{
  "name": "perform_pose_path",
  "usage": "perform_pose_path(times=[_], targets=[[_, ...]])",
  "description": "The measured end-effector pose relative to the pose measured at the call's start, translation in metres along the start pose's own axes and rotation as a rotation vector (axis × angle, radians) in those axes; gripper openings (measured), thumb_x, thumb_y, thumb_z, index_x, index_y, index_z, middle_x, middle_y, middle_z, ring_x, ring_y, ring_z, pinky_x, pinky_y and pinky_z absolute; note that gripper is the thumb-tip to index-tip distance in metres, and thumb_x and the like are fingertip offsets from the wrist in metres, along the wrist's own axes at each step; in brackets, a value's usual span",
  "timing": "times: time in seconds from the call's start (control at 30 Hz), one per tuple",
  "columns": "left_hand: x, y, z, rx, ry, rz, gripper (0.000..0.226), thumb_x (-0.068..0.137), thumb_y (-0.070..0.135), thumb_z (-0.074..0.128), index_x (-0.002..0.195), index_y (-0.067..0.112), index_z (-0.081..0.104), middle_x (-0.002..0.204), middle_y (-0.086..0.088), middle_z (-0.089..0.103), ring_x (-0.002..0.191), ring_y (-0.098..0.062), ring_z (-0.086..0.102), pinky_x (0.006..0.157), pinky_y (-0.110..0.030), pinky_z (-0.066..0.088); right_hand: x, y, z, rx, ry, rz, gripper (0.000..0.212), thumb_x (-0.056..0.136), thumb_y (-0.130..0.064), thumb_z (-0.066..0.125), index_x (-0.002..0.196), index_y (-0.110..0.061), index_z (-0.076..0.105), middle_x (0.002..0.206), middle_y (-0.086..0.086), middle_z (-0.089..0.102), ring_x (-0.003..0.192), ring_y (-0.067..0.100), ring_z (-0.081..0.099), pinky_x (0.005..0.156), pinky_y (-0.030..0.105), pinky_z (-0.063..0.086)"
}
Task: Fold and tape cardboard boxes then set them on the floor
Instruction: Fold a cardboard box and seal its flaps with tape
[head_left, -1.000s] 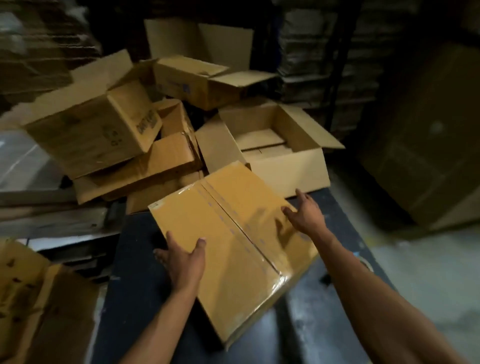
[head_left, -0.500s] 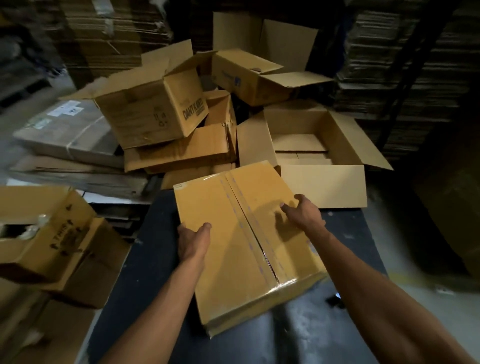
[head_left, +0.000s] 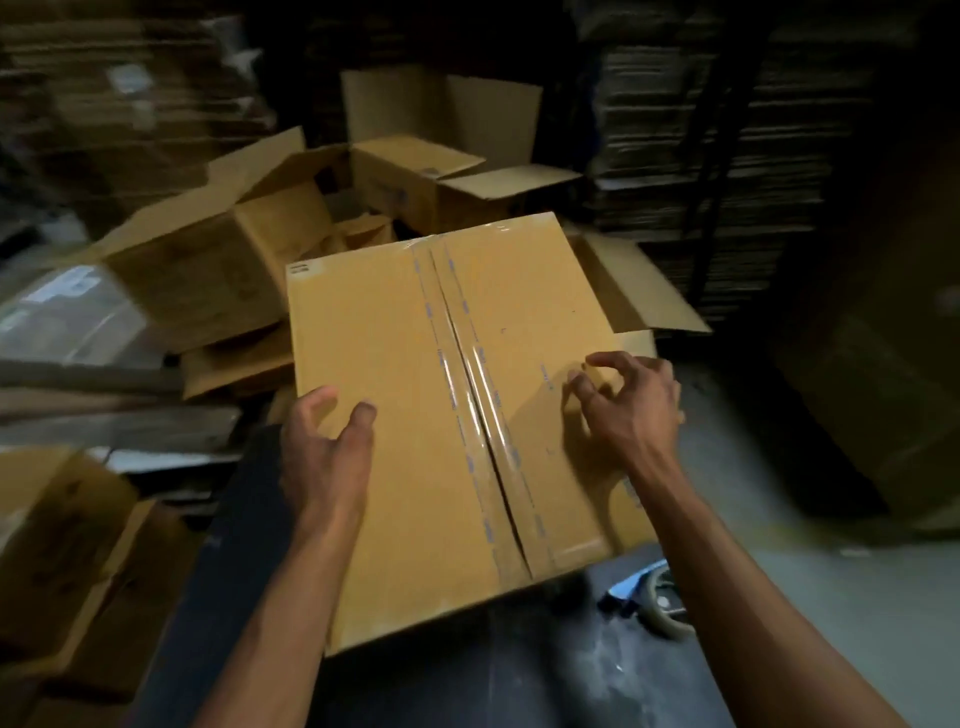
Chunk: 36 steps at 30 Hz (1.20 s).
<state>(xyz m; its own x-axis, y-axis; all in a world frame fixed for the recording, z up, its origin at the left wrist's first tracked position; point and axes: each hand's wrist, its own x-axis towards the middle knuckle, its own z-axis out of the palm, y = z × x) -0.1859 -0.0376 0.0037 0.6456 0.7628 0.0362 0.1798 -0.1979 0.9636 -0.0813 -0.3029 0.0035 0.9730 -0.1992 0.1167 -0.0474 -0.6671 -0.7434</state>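
A brown cardboard box (head_left: 384, 395) with clear tape along its centre seam fills the middle of the head view, over the far end of a dark table (head_left: 467, 686). My left hand (head_left: 324, 447) grips its left edge, thumb on the top face. On the right side of the top, near the right edge, my right hand (head_left: 631, 405) holds the box with curled fingers, fingertips pressing the cardboard. A tape dispenser (head_left: 657, 600) lies on the table just under the box's near right corner.
Several open boxes are piled behind and left (head_left: 218, 275), one with raised flaps at the back (head_left: 415, 176) and one behind the right edge (head_left: 639, 296). More boxes sit at lower left (head_left: 62, 545). Flat cardboard stacks (head_left: 701, 156) line the back; grey floor (head_left: 831, 597) lies right.
The taped box has turned so its seam runs nearly straight away from me, and it sits higher and closer in view. Both hands stayed on its sides; the right fingers curled more.
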Motion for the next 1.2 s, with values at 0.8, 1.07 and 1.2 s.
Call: perform_pose_path(times=[0.8,1.07,1.2], targets=[[-0.392,0.119,0.397,-0.107,-1.517,0.258,0.021,0.083,0.046,0.077,0.095,0.029,0.075,0.109,-0.003,0.072,0.106,-0.026,0.065,0.096,-0.051,0.054,-0.183,0.372,-0.437,-0.191,0.967,0.717,0.041,0.066,-0.082,0.054,0.084,-0.047,0.067,0.106,0.004,0.053,0.107,0.028,0.054,0.091,0.042,0.049],[-0.6,0.04,0.675,0.339,-1.509,0.172,0.024,0.077,0.042,0.078,0.082,0.019,0.076,0.092,-0.004,0.076,0.093,-0.031,0.069,0.079,-0.042,0.054,-0.122,0.675,-0.51,0.026,0.969,0.983,0.036,0.071,-0.073,0.061,0.077,-0.038,0.07,0.11,0.008,0.063,0.11,0.027,0.058,0.1,0.044,0.049],[-0.674,-0.029,0.777,0.541,-1.393,0.067,0.02,0.08,0.041,0.077,0.078,0.022,0.072,0.094,-0.003,0.074,0.09,-0.028,0.067,0.087,-0.045,0.058,-0.08,0.803,-0.506,0.116,0.889,1.14,0.016,0.082,-0.046,0.073,0.073,-0.037,0.065,0.116,0.002,0.054,0.119,0.027,0.05,0.104,0.042,0.044]])
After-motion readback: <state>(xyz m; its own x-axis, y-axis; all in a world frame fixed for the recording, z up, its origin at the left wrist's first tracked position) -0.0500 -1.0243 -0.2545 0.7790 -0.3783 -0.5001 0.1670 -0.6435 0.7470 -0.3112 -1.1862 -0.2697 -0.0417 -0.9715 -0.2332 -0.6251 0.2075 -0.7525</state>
